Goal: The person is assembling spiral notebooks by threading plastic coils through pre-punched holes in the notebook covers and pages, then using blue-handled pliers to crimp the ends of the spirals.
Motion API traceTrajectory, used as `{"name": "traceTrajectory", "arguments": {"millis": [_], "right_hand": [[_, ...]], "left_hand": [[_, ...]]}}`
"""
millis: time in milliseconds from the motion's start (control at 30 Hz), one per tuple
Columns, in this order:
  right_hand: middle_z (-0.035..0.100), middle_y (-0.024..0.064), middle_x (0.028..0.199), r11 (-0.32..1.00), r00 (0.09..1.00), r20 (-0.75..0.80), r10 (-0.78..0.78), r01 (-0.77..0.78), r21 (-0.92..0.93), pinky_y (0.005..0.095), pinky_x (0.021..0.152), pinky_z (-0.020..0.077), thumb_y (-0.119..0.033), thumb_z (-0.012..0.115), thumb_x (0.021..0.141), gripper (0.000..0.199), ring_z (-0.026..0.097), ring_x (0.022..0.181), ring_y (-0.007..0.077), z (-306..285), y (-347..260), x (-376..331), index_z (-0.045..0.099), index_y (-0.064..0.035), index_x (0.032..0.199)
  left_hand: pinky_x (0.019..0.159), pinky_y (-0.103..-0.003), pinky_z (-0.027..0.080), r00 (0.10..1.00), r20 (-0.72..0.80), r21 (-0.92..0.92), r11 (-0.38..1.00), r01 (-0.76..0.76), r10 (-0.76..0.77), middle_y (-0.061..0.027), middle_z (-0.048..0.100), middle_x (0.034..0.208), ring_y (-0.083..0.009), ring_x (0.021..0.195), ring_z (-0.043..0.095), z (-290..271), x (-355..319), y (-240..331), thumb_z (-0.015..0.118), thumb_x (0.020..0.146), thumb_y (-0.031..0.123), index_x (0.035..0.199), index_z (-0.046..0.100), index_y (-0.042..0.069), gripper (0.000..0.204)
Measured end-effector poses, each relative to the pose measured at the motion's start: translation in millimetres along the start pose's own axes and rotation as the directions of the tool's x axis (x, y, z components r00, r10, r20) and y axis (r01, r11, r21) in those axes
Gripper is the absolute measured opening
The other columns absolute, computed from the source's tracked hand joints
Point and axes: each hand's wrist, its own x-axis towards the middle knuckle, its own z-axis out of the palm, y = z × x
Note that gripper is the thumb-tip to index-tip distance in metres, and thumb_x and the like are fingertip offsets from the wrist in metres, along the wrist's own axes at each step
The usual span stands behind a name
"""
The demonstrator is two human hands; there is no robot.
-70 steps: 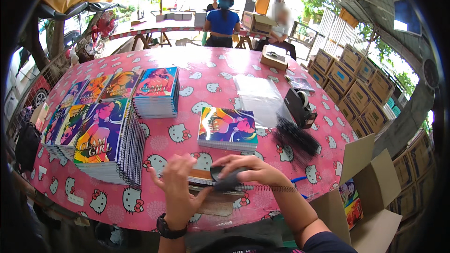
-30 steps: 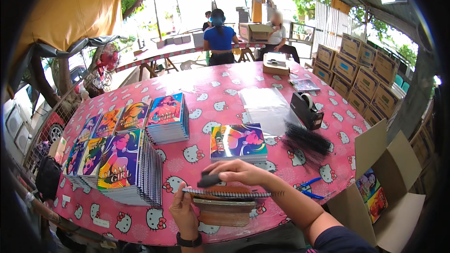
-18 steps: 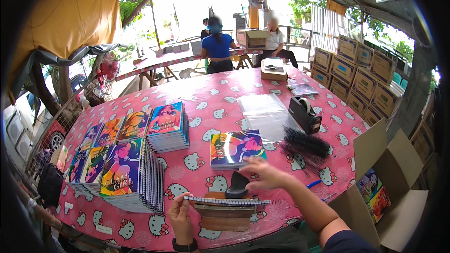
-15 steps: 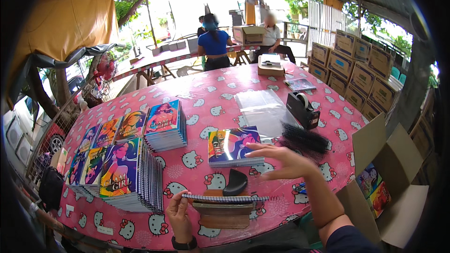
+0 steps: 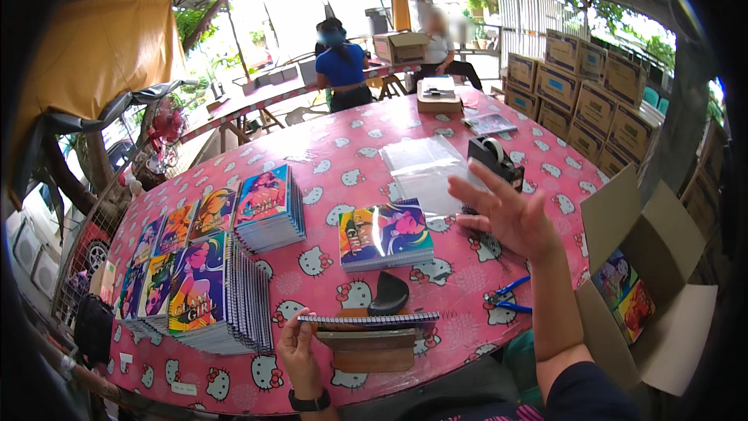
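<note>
My left hand [image 5: 301,351] pinches the left end of a spiral notebook [image 5: 366,319], which stands spine up against a wooden stand [image 5: 374,360]. From the notebook's right end a dark coil pokes out. Raised over the table to the right, my right hand [image 5: 510,214] has its fingers spread and holds nothing. It partly covers a bunch of black plastic spiral coils [image 5: 474,226] and the tape dispenser [image 5: 510,171]. Just beyond the notebook lies a black wedge-shaped piece [image 5: 389,294]. A low stack of colourful notebooks [image 5: 386,234] sits farther back.
Tall stacks of finished notebooks [image 5: 199,284] fill the left side. Clear plastic sheets [image 5: 425,171] lie mid-table, and blue-handled pliers [image 5: 510,296] rest by my right forearm. An open carton [image 5: 600,327] holding notebooks stands at the right. Two people and stacked cartons [image 5: 596,109] are beyond.
My right hand has moved up and away from the notebook, toward the coils and tape dispenser, its fingers spreading. The blue pliers now show fully. My left hand keeps its hold.
</note>
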Motion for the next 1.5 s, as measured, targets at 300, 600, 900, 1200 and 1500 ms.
{"name": "traceTrajectory", "arguments": {"millis": [300, 600, 900, 1200, 1500], "right_hand": [[0.048, 0.018, 0.134, 0.893, 0.875, -0.475, -0.099, 0.288, 0.345, 0.0385, 0.095, 0.0414, -0.058, 0.03, 0.095, 0.07, 0.048, 0.123, 0.0277, -27.7, 8.2, -12.2, 0.037, -0.0022, 0.137], [0.061, 0.0106, 0.099, 0.657, 0.97, 0.139, -0.198, 0.237, -0.716, 0.0348, 0.075, 0.0503, -0.012, 0.063, 0.082, 0.019, 0.062, 0.086, 0.026, 132.5, 24.6, 15.2, 0.061, -0.0067, 0.101], [0.056, 0.0111, 0.091, 0.772, 0.986, 0.089, -0.142, 0.167, -0.613, 0.0385, 0.079, 0.0467, -0.013, 0.062, 0.081, 0.022, 0.057, 0.09, 0.0295, 149.6, 39.7, 19.7, 0.057, -0.0046, 0.101], [0.057, 0.0099, 0.092, 0.749, 0.971, 0.215, -0.108, 0.222, -0.625, 0.0382, 0.079, 0.0471, -0.014, 0.061, 0.081, 0.028, 0.057, 0.09, 0.0283, 147.4, 44.0, 27.6, 0.057, -0.0048, 0.107], [0.057, 0.0105, 0.093, 0.643, 0.969, 0.224, -0.107, 0.24, -0.727, 0.0361, 0.074, 0.0495, -0.011, 0.064, 0.078, 0.039, 0.058, 0.084, 0.0274, 149.6, 38.2, 30.0, 0.054, -0.0056, 0.116]], "left_hand": [[0.072, -0.021, 0.042, 1.0, 0.008, -0.023, 1.0, 0.017, -0.017, -0.0015, 0.063, 0.085, -0.0069, 0.079, 0.056, -9.3, -1.9, -5.1, 0.058, 0.092, 0.012, 0.108, 0.064, 0.0, 0.022], [0.07, -0.026, 0.043, 0.867, 0.237, 0.348, 0.795, -0.497, 0.439, -0.0034, 0.061, 0.084, -0.0156, 0.081, 0.055, 50.0, -11.1, 28.8, 0.066, 0.083, 0.01, 0.098, 0.067, -0.003, 0.02], [0.074, -0.03, 0.046, 0.88, 0.181, 0.144, 0.874, -0.465, 0.439, -0.008, 0.065, 0.085, -0.0201, 0.088, 0.057, 54.6, -20.9, 32.1, 0.072, 0.076, 0.0, 0.083, 0.063, 0.001, 0.012], [0.075, -0.029, 0.046, 0.876, 0.178, 0.163, 0.865, -0.475, 0.448, -0.0074, 0.065, 0.082, -0.0193, 0.084, 0.058, 51.7, -26.6, 30.5, 0.07, 0.078, 0.0, 0.084, 0.063, 0.001, 0.009], [0.087, -0.035, 0.044, 0.859, 0.24, 0.102, 0.868, -0.486, 0.453, -0.0115, 0.061, 0.099, -0.0214, 0.096, 0.056, 51.0, -16.5, 21.5, 0.069, 0.078, 0.0, 0.096, 0.06, 0.002, 0.021]]}}
